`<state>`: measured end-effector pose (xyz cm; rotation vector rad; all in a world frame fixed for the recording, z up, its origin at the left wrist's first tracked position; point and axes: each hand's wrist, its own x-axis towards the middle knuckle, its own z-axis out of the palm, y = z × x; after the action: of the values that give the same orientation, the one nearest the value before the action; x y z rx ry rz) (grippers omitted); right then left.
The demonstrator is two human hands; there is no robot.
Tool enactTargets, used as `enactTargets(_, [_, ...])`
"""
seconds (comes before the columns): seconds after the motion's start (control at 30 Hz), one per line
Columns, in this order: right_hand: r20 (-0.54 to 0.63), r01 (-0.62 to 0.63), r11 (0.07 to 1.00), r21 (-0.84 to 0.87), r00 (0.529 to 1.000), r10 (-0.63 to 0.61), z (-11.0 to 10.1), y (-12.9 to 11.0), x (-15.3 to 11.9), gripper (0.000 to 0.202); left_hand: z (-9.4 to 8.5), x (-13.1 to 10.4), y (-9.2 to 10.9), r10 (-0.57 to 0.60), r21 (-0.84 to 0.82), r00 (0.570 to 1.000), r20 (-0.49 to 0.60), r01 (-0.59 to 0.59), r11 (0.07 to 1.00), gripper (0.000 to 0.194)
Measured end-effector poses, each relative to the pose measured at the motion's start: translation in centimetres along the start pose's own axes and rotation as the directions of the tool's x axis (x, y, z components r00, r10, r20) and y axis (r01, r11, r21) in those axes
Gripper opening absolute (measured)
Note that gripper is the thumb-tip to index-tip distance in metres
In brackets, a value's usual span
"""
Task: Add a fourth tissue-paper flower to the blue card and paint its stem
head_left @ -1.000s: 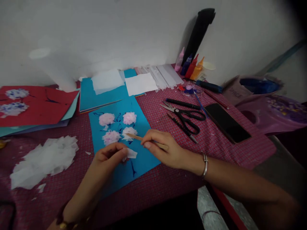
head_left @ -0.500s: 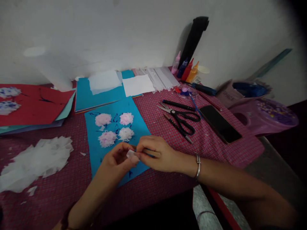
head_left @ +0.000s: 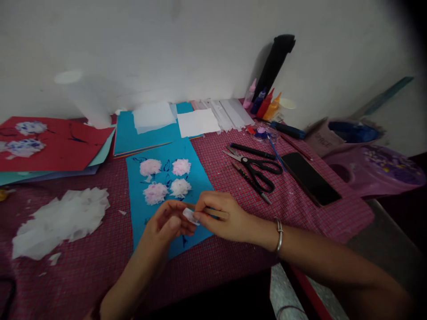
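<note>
Pinched in my right hand (head_left: 227, 216) is a thin tan stick (head_left: 216, 213), its far end hidden behind my fingers. A small piece of white tissue paper (head_left: 191, 216) sits at my right fingertips, against the stick. My left hand (head_left: 170, 222) is just to the left, half curled, its thumb apart from the fingers; the fingers are close behind the tissue, and I cannot tell whether they touch it. Beneath both hands lies a blue sheet (head_left: 140, 226) with painted dark-blue leaves and several fluffy tissue flowers (head_left: 155, 193) in white and pale pink.
Left of the sheet is a pile of white tissue pieces (head_left: 66, 222), below a red sheet (head_left: 66, 155) with flowers. Black-handled scissors (head_left: 256, 166), a black pen (head_left: 252, 151) and a phone (head_left: 311, 178) lie to the right. Paint bottles (head_left: 265, 104) stand by the wall.
My left thumb has lifted off the tissue paper, and the left fingers have spread. The tissue now stays at my right fingertips. The whole view has shifted slightly.
</note>
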<state>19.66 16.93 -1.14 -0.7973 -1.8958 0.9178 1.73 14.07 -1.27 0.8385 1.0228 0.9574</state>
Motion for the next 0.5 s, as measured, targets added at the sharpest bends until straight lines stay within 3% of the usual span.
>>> enactTargets(0.07, [0.021, 0.017, 1.0, -0.018, 1.0, -0.017, 0.1, 0.1, -0.1, 0.012, 0.7, 0.0, 0.1, 0.049, 0.079, 0.997, -0.053, -0.045, 0.996, 0.036])
enactTargets(0.17, [0.026, 0.028, 1.0, 0.002, 0.999, -0.028, 0.0, 0.1, -0.2, 0.012, 1.3, 0.0, 0.0, 0.084, 0.147, 0.996, -0.023, -0.08, 0.986, 0.023])
enactTargets(0.27, [0.016, -0.01, 0.998, 0.063, 1.0, 0.009, -0.1, -0.1, -0.2, 0.014, 1.3, -0.1, -0.1, 0.084, 0.109, 0.996, 0.007, -0.084, 0.99, 0.013])
enactTargets(0.5, [0.032, -0.076, 0.992, 0.106, 0.997, 0.073, -0.1, -0.2, -0.3, 0.011, 0.8, -0.9, -0.1, 0.059, 0.054, 0.992, -0.115, -0.053, 0.997, 0.013])
